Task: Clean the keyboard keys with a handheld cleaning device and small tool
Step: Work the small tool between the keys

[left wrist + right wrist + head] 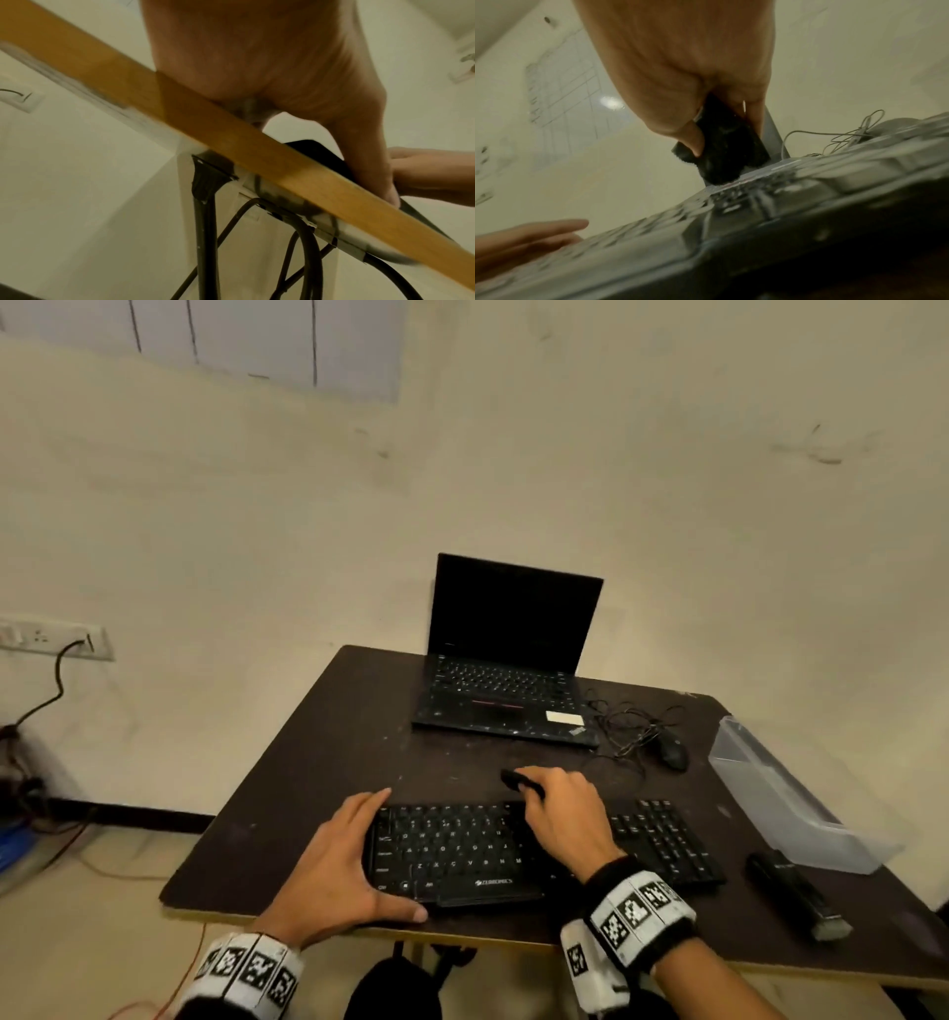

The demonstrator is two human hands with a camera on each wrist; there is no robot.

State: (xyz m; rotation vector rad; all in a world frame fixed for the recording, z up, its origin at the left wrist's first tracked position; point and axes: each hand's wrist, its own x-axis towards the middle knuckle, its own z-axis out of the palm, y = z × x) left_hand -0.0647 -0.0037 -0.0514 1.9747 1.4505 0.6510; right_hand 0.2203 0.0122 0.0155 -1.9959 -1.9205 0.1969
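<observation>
A black keyboard [452, 852] lies near the front edge of the dark table [334, 737]. My left hand [354, 855] braces its left end, fingers straight along the far corner and thumb on the table along the front edge. My right hand [544, 793] hovers over the keyboard's top rows and grips a small black brush [518, 780]. In the right wrist view the brush [721, 154] has its bristles down at the far edge of the keyboard [757, 223]. A black handheld cleaning device [793, 891] lies on the table to the right, untouched.
An open laptop [508, 660] with a dark screen stands at the back of the table. A wired mouse [672, 749] with tangled cable lies right of it. A clear plastic box [785, 803] sits along the right edge. The wooden table edge [231, 132] runs under my left wrist.
</observation>
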